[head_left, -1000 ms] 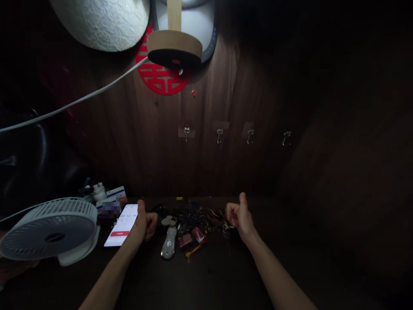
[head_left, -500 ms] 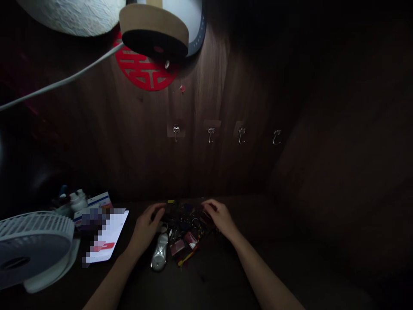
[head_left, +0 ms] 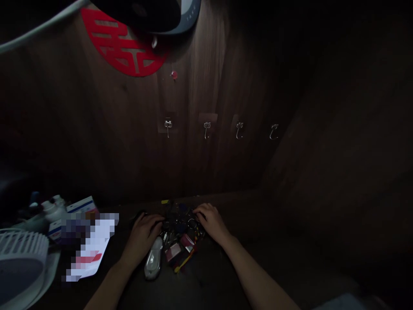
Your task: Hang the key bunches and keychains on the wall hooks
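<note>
Brackets between bare left hand (head_left: pixel 142 232) and bare right hand (head_left: pixel 211 221), with fingers half-curled and any grip impossible to tell, a dark-and-red jumble of metal rings and tags (head_left: pixel 182 225) on a dark tabletop (head_left: pixel 174 295) below a brown wood-grain wall (head_left: pixel 193 168) with four small silver hooks (head_left: pixel 207 125).

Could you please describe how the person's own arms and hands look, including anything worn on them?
The left hand and right hand are ungloved. The left forearm and right forearm are bare where they show, without sleeves, and taper towards the wrists. I see no watch, bracelet or cable; small rings would be hard to make out in this dim light.
</note>
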Demonstrator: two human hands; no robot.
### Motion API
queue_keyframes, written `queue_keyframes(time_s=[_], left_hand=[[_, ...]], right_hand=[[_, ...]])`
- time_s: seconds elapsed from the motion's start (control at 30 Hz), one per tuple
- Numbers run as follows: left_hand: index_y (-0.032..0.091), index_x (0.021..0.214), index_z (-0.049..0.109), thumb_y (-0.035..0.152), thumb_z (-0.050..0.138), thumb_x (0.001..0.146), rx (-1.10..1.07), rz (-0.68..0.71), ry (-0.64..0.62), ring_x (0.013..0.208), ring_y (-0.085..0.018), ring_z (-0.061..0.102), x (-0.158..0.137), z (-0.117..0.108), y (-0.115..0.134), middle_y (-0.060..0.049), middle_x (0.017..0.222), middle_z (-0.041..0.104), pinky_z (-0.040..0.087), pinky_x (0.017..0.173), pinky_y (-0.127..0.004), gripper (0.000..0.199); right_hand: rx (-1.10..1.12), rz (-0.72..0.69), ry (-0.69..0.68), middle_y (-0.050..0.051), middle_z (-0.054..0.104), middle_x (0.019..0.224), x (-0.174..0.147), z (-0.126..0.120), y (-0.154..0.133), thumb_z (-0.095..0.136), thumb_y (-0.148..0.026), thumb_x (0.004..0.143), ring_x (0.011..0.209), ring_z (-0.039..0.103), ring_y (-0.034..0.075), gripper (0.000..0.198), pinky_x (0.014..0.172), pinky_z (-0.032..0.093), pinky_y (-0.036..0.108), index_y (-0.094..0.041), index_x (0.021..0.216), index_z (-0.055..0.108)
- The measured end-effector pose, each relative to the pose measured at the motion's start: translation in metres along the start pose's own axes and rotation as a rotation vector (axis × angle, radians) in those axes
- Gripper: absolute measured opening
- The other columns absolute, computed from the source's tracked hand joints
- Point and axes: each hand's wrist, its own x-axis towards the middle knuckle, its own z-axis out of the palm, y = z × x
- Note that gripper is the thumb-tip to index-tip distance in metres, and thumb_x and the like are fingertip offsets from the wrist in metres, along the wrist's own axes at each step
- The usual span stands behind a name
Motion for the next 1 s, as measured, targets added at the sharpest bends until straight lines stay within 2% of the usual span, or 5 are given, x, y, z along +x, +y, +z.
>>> queue_keyframes(time_s=[0.27, 0.5, 0.7, 0.9, 1.0], left_hand=[[0.025, 0.091, 0.066, 0.027, 0.046, 0.083, 0.032, -0.014, 0.089, 0.089, -0.023, 0.064, 0.001, 0.000, -0.006, -0.004, 0.092, 0.073, 0.038, 0.094, -0.050, 0.021], [0.024, 0.095, 0.063, 0.028, 0.043, 0.086, 0.068, -0.016, 0.162, 0.091, -0.024, 0.063, 0.000, -0.005, -0.005, -0.004, 0.093, 0.072, 0.034, 0.097, -0.053, 0.022], [0.024, 0.097, 0.059, 0.025, 0.043, 0.088, 0.030, 0.133, 0.189, 0.089, -0.020, 0.063, -0.005, -0.009, 0.007, -0.002, 0.093, 0.071, 0.031, 0.100, -0.052, 0.019], [0.026, 0.101, 0.060, 0.020, 0.045, 0.087, 0.014, 0.357, 0.043, 0.090, -0.017, 0.062, -0.014, -0.006, 0.031, -0.001, 0.093, 0.070, 0.028, 0.103, -0.050, 0.022], [0.027, 0.107, 0.059, 0.021, 0.047, 0.086, 0.021, 0.393, -0.058, 0.096, -0.019, 0.059, -0.018, -0.005, 0.044, -0.002, 0.098, 0.068, 0.025, 0.105, -0.052, 0.025]], right_hand=[[-0.060, -0.009, 0.007, 0.002, 0.065, 0.096, 0.001, -0.004, -0.007, 0.048, -0.016, 0.086, 0.093, 0.054, 0.019, 0.020, 0.080, 0.035, 0.033, -0.025, 0.093, 0.065], [-0.116, -0.011, 0.034, 0.003, 0.065, 0.097, 0.001, -0.003, -0.010, 0.046, -0.021, 0.088, 0.094, 0.054, 0.019, 0.020, 0.080, 0.036, 0.033, -0.025, 0.097, 0.063], [-0.105, 0.009, 0.046, 0.003, 0.065, 0.098, 0.000, 0.001, -0.008, 0.044, -0.021, 0.089, 0.095, 0.054, 0.019, 0.022, 0.082, 0.036, 0.034, -0.025, 0.097, 0.064], [-0.075, -0.026, 0.070, 0.004, 0.065, 0.098, -0.006, -0.002, -0.011, 0.043, -0.022, 0.090, 0.094, 0.054, 0.019, 0.021, 0.082, 0.036, 0.033, -0.024, 0.099, 0.062], [-0.073, -0.089, 0.080, 0.005, 0.063, 0.099, -0.010, -0.005, -0.016, 0.045, -0.021, 0.089, 0.095, 0.053, 0.019, 0.021, 0.083, 0.036, 0.034, -0.024, 0.100, 0.061]])
